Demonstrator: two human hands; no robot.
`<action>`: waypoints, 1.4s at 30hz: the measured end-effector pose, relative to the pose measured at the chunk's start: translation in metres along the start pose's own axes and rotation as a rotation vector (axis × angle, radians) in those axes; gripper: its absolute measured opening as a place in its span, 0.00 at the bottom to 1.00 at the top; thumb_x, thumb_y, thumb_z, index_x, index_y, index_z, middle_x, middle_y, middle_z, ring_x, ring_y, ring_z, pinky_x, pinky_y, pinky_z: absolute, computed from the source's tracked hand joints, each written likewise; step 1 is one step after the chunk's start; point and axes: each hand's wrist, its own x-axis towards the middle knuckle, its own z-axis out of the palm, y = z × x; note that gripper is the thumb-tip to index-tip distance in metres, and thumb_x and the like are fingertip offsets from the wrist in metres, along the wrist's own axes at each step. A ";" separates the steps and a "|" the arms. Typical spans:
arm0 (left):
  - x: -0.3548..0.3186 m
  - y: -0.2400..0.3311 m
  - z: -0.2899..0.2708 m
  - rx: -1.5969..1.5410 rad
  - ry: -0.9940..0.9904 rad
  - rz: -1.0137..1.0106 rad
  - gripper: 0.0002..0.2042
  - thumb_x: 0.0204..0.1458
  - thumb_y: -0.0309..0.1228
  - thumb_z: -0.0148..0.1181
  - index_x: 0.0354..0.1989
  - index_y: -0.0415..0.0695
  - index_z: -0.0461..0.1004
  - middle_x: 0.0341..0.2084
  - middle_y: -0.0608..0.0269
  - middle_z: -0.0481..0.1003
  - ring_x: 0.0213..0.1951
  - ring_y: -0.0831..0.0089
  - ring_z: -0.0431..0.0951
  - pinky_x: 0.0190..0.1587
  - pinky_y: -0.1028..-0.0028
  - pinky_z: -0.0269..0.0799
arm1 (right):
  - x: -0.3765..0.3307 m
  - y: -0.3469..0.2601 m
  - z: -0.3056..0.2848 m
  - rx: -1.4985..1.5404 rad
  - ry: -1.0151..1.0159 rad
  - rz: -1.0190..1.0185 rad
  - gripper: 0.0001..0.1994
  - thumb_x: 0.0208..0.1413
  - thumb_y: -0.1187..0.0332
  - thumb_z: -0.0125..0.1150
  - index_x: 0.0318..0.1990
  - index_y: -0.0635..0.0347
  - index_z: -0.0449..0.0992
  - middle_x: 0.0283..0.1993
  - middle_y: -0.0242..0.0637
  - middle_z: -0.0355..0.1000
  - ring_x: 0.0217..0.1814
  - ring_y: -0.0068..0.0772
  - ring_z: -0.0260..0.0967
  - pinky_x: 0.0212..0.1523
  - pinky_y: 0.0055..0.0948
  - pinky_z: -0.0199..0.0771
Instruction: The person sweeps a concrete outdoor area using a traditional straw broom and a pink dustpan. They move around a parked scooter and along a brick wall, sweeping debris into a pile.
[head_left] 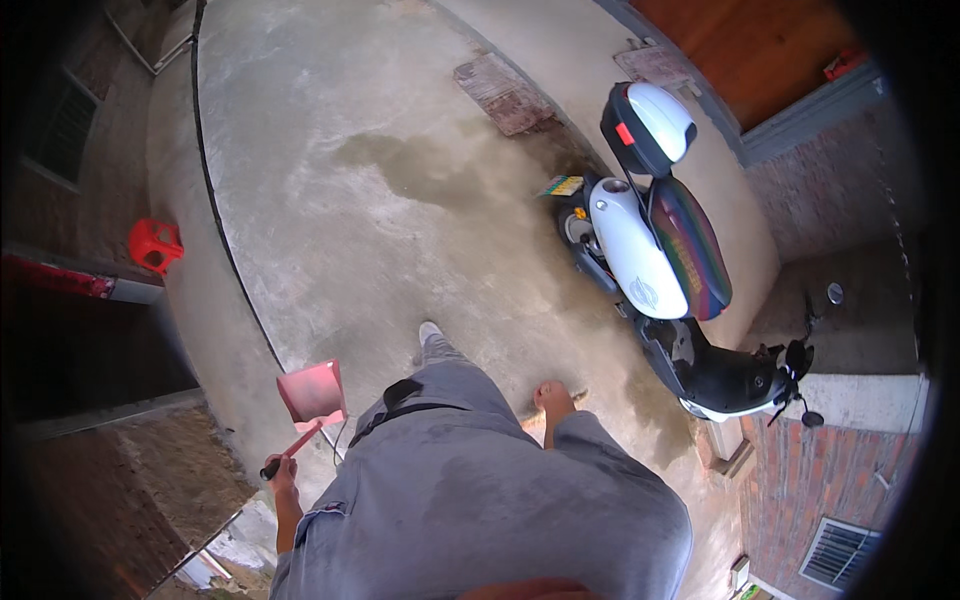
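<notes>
My left hand (283, 474) is closed around the dark grip of a pink dustpan (312, 393) with a long handle. The pan hangs out ahead of the hand, just above the ground by a dark line in the concrete. My right hand (553, 396) is beside my right thigh with its fingers curled in. A thin brownish strip shows at either side of that hand, too little of it to name. One light shoe (429, 331) shows ahead of my grey clothes.
A white and black scooter (640, 240) with a rear top box (650, 125) stands at the right. A red plastic stool (155, 246) is by the left wall. Damp patches darken the concrete floor (330, 240). A flat slab (503, 93) lies farther ahead. Brick walls rise on both sides.
</notes>
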 end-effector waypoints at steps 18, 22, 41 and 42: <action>0.207 0.222 0.218 0.202 0.089 -0.036 0.11 0.43 0.19 0.57 0.34 0.46 0.68 0.23 0.63 0.69 0.21 0.73 0.72 0.25 0.76 0.74 | 0.484 -0.185 -0.170 1.913 -0.565 1.063 0.04 0.49 0.76 0.49 0.31 0.64 0.62 0.20 0.36 0.63 0.17 0.26 0.64 0.16 0.19 0.71; 0.284 0.247 0.275 0.052 0.028 -0.052 0.13 0.39 0.16 0.55 0.33 0.46 0.67 0.21 0.63 0.68 0.18 0.73 0.71 0.20 0.77 0.72 | 0.521 -0.173 -0.173 2.086 -0.600 1.037 0.06 0.51 0.74 0.48 0.35 0.65 0.61 0.19 0.35 0.62 0.16 0.24 0.63 0.14 0.16 0.68; 0.498 0.528 0.590 0.372 -0.403 -0.020 0.06 0.49 0.25 0.55 0.34 0.50 0.67 0.21 0.67 0.69 0.21 0.75 0.72 0.22 0.77 0.68 | 0.678 -0.249 -0.162 1.662 -0.100 1.078 0.08 0.49 0.78 0.42 0.22 0.64 0.68 0.16 0.35 0.61 0.13 0.28 0.57 0.13 0.25 0.60; 0.505 0.536 0.604 0.369 -0.401 -0.040 0.06 0.49 0.24 0.54 0.34 0.50 0.67 0.21 0.67 0.69 0.21 0.75 0.73 0.22 0.77 0.68 | 0.701 -0.232 -0.150 1.794 -0.027 1.223 0.08 0.49 0.77 0.41 0.23 0.63 0.68 0.16 0.36 0.61 0.14 0.29 0.57 0.14 0.27 0.61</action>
